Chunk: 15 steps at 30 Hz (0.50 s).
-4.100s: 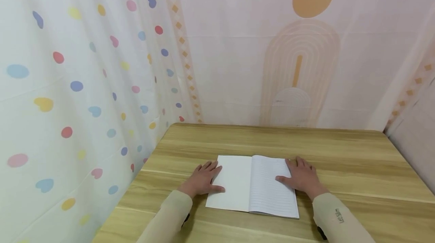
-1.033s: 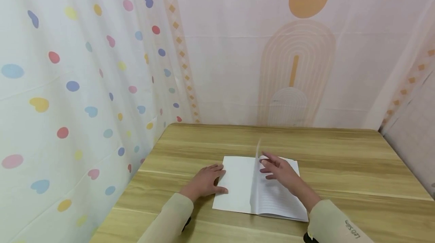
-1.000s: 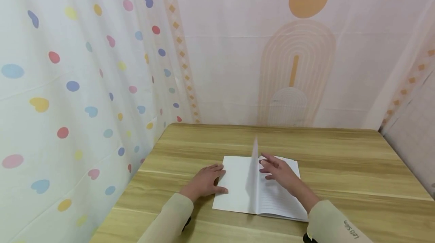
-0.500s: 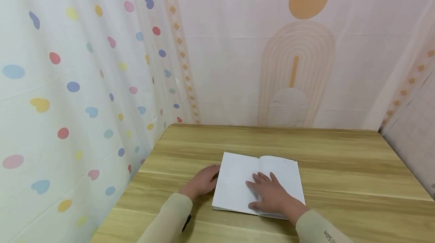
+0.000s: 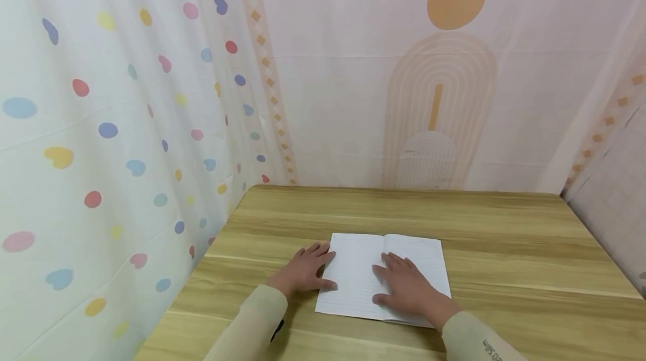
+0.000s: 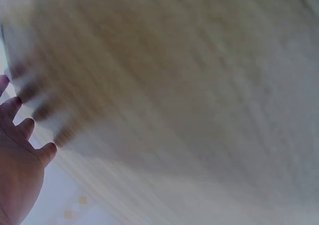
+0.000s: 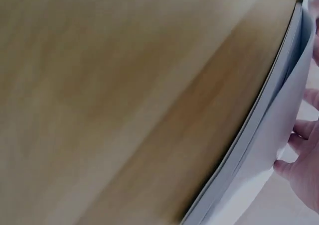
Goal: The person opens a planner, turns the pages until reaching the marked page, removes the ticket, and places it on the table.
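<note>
An opened notebook [image 5: 353,288] with lined white pages lies flat on the wooden table. In the head view my left hand [image 5: 303,270] rests at its left edge, thumb over the page, fingers spread and straight. My right hand [image 5: 406,288] lies across the middle fold and right page, fingertips touching the paper near the spine. The left wrist view catches the left hand [image 6: 20,150] with fingertips on the table surface. In the right wrist view the notebook's page stack [image 7: 249,135] curves at its edge, and the right hand [image 7: 304,150] touches the paper.
The wood-grain table [image 5: 494,237] extends around the notebook on all sides. Behind it hangs a pale curtain [image 5: 343,114] with an arch print. A dotted curtain [image 5: 151,92] covers the left side.
A page standing up at the spine has turned over to the left and now lies flat. The right hand moved left onto the fold; the left hand's thumb is back on top of the page.
</note>
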Available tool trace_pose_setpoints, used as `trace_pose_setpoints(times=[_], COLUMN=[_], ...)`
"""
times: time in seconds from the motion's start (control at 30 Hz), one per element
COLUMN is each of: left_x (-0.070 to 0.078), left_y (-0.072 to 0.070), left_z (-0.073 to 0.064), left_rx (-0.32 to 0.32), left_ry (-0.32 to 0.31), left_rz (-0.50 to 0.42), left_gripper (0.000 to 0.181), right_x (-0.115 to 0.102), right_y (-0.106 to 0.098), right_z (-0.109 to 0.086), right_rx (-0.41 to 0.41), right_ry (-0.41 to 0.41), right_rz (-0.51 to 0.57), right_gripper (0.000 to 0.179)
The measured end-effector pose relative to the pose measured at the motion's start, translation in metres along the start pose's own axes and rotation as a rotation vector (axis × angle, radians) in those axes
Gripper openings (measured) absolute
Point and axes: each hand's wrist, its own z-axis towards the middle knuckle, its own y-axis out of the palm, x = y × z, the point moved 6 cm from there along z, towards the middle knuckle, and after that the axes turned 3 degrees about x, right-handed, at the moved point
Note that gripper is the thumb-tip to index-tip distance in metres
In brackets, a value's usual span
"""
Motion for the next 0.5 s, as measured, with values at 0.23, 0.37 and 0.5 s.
trace_pose_setpoints(times=[0.23,0.37,0.5], left_x=[0.0,-0.001,-0.002], left_y=[0.001,0.002,0.003], left_z=[0.0,0.002,0.003], left_rx=[-0.012,-0.018,-0.024], left_ry=[-0.002,0.001,-0.001], left_rz=[0.015,0.019,0.016], left_gripper=[0.085,0.086,0.086], right_x=[0.048,0.082,0.115], right_y=[-0.016,-0.026,-0.031], right_z=[-0.007,-0.014,-0.023], right_rx=[0.075,0.074,0.065], right_ry=[0.121,0.229,0.339], right_rz=[-0.009,-0.035,-0.024], right_gripper=[0.068,0.074,0.089])
